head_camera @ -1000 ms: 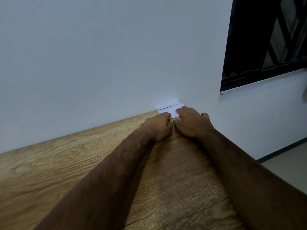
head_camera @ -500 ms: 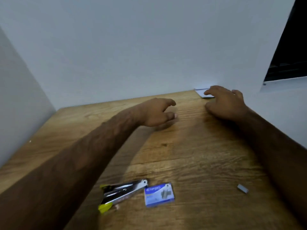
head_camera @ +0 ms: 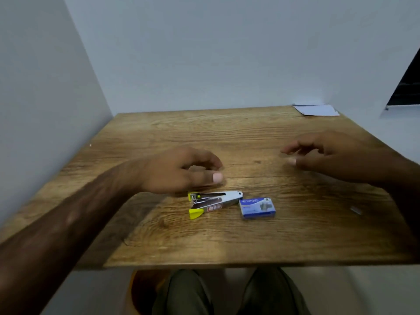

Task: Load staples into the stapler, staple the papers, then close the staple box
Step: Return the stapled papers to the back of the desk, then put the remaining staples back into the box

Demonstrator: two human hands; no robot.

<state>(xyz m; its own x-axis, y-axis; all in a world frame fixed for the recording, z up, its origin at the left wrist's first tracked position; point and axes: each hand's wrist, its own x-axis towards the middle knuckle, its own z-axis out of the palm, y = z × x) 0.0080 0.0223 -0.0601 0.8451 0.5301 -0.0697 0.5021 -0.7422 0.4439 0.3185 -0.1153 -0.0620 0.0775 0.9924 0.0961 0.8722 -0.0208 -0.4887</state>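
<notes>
A small silver stapler (head_camera: 214,202) with yellow ends lies on its side near the middle of the wooden table (head_camera: 227,242), its arms slightly apart. Right beside it sits a blue staple box (head_camera: 258,208). A small grey strip of staples (head_camera: 355,210) lies further right. White papers (head_camera: 316,109) rest at the far right corner against the wall. My left hand (head_camera: 179,170) hovers just behind the stapler, fingers curled and empty. My right hand (head_camera: 327,155) hangs above the table's right side, fingers loosely apart, holding nothing.
White walls close in the table on the left and at the back. A dark window (head_camera: 406,87) shows at the right. My knees (head_camera: 227,294) sit below the table's front edge.
Both hands have left the papers at the far corner and drawn back toward me. The view has swung down, bringing the stapler and the staple box into the middle.
</notes>
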